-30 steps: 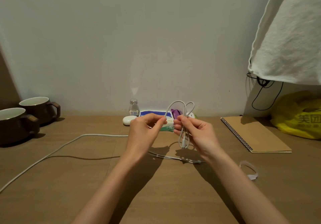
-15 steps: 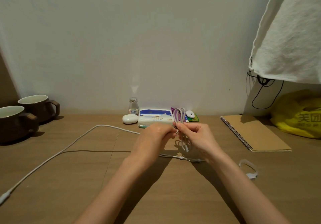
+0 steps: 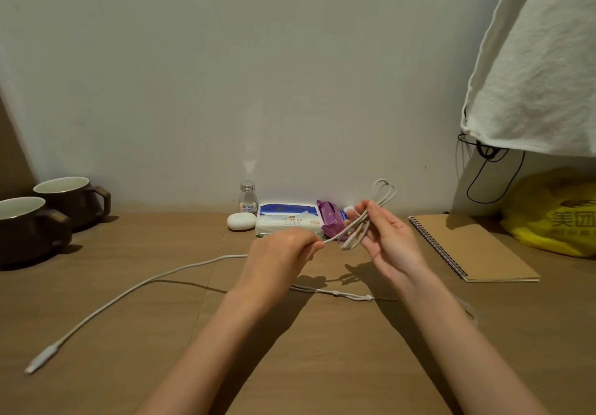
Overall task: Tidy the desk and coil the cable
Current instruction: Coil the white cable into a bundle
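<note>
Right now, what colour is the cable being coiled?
White; the cable shows best in the head view.

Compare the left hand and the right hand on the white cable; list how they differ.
The left hand pinches a single strand of the white cable; the right hand holds several gathered loops. The left hand shows its back, fingers curled; the right hand shows its palm, fingers straighter. Both grip the same cable above the desk.
</note>
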`<state>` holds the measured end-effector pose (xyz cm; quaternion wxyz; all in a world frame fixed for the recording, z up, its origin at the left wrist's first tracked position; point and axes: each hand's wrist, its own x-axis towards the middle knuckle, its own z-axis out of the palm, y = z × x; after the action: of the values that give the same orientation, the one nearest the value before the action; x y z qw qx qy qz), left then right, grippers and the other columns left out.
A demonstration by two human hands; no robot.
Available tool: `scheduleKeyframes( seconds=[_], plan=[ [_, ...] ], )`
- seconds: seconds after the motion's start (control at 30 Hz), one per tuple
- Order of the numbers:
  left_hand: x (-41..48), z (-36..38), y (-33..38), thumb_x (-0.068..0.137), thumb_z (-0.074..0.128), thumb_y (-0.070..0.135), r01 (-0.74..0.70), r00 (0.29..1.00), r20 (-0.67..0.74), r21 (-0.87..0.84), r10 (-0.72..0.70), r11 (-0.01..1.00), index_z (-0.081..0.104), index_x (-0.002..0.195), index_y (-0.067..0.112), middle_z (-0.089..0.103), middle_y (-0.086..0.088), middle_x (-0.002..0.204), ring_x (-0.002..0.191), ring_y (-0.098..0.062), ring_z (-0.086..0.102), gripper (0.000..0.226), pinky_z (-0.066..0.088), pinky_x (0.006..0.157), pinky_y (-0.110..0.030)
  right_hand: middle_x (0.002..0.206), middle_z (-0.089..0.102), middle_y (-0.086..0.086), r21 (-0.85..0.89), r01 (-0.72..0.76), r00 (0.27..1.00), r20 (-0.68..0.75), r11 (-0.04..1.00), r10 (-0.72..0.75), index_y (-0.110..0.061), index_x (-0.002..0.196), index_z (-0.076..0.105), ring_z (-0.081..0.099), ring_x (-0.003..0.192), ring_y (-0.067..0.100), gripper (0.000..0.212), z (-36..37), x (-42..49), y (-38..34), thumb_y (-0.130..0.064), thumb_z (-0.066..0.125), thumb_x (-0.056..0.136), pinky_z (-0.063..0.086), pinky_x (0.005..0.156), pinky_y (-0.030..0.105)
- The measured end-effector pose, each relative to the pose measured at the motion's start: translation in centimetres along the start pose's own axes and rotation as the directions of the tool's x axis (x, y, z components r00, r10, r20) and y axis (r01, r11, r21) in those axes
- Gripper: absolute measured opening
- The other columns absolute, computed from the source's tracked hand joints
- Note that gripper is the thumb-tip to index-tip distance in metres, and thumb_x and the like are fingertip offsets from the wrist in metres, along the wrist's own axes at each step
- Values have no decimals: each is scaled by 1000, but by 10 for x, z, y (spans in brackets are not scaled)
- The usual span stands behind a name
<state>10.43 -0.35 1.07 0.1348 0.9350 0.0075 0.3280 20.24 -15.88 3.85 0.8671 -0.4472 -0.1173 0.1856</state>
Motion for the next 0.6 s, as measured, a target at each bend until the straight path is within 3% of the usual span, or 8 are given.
scheduleKeyframes(
  seconds=[0.1, 0.17, 0.3, 0.4, 0.53, 0.6],
  plan=[
    [1, 0, -1, 95, 43, 47, -6, 992, 129, -32, 10, 999, 67, 97, 30, 66, 12, 83, 77, -5, 57, 30, 48, 64, -28, 70, 61, 6, 173, 40, 997, -70, 984, -28, -6, 96, 62, 64, 63, 12, 15, -8, 8, -6, -12, 48, 97, 59, 76, 35],
    [2, -3, -3, 93, 45, 48, 2, 967, 255, -78, 18, 997, 68, 102, 35, 66, 15, 80, 73, -1, 55, 28, 45, 63, -24, 68, 51, 1, 250, 55, 996, -80, 967, -36, -7, 95, 60, 52, 50, 5, 16, -12, 12, -8, -14, 46, 98, 58, 61, 22],
    [1, -8, -11, 89, 48, 53, 62, 921, 389, -154, 3, 986, 69, 102, 40, 63, 20, 68, 67, 3, 56, 27, 45, 63, -22, 69, 44, -1, 204, 102, 994, -63, 974, -90, -7, 100, 59, 37, 42, 2, 18, -16, 15, -10, -16, 44, 99, 34, 40, 10],
    [2, -12, -21, 90, 50, 49, 112, 945, 322, -173, -51, 979, 70, 99, 36, 66, 16, 69, 66, -1, 56, 25, 44, 60, -24, 69, 46, -2, 39, 151, 988, -43, 988, -149, -8, 101, 61, 35, 42, 1, 17, -16, 16, -11, -16, 46, 99, 30, 38, 9],
    [6, -16, -27, 89, 59, 35, 185, 981, 107, -257, -162, 949, 70, 88, 24, 61, 16, 68, 63, 6, 53, 15, 35, 57, -12, 68, 54, -4, -271, 166, 985, 92, 948, -146, -8, 100, 65, 37, 46, 1, 17, -10, 10, -2, -15, 50, 96, 30, 39, 10],
    [7, -17, -25, 87, 63, 31, 161, 987, 49, -254, -153, 954, 71, 89, 23, 61, 20, 71, 68, 13, 52, 12, 36, 58, -8, 70, 62, -3, -381, 168, 982, 148, 909, -119, -8, 97, 68, 43, 47, 1, 17, -3, 3, 5, -14, 53, 95, 33, 39, 10]
  ],
)
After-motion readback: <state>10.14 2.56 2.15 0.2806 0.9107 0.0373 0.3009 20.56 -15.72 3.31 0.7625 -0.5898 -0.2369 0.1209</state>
